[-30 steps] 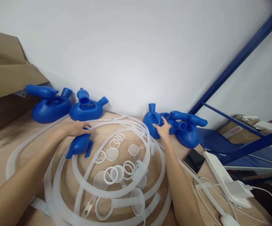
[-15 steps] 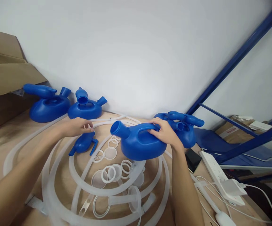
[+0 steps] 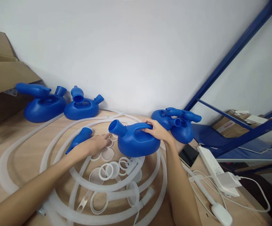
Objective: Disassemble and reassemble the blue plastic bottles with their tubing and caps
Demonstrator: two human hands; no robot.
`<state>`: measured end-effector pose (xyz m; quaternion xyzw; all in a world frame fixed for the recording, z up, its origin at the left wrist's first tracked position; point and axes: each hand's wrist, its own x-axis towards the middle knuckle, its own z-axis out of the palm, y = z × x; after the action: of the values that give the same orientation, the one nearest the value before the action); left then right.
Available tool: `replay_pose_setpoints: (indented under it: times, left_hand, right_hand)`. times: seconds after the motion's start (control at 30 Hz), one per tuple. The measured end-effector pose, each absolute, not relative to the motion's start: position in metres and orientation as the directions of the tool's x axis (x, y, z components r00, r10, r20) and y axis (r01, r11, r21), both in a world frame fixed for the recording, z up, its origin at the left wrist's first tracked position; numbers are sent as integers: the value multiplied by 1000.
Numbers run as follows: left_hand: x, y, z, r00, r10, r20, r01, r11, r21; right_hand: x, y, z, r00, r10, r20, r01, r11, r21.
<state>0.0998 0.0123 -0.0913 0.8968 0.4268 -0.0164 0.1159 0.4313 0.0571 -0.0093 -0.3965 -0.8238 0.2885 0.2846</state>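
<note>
My right hand [image 3: 156, 129] is wrapped round the handle of a blue plastic urinal bottle [image 3: 139, 144], which is held up over the coiled hose with its round mouth tilted to the left. My left hand [image 3: 99, 142] reaches over small white sealing rings [image 3: 113, 137], fingers stretched out and nothing visible in them; whether it touches a ring I cannot tell. A blue funnel-shaped spout piece [image 3: 82, 135] lies just behind my left wrist. Translucent discs [image 3: 107, 154] and more white rings [image 3: 106, 171] lie below the hand, inside the loops of translucent hose [image 3: 91, 187].
Blue urinal bottles [image 3: 81, 110] with spout pieces on top stand along the wall at left, others [image 3: 181, 131] at right. A cardboard box [image 3: 8, 78] stands far left. A phone [image 3: 189, 155], a power strip [image 3: 217, 169] with cables and a blue metal rack [image 3: 222, 66] are at right.
My left hand has left the blue spout piece and moved right to the white rings. The spout piece now lies turned differently. My right hand still holds the bottle.
</note>
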Motion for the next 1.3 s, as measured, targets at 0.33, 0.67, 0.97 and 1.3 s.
replay_pose_setpoints:
  times: [0.33,0.67,0.97,1.3]
  left_hand:
    - [82,12,-44,423,895,140,782,-438,443]
    - [98,-7,-9,15,948,318,132,-318,939]
    - [93,-8,-10,218,903,371,396,-430,812]
    - [113,-30,-11,474,654,590,592,-732,336]
  right_hand:
    - [441,55,-8,-369,850,375,546,525,-653]
    - [424,60,-15,-412,830,376,475,547,-689]
    - [419,55,-15,-401,822,404,484,564,-669]
    - [409,39,-2,-507,776,374,390,594,-704]
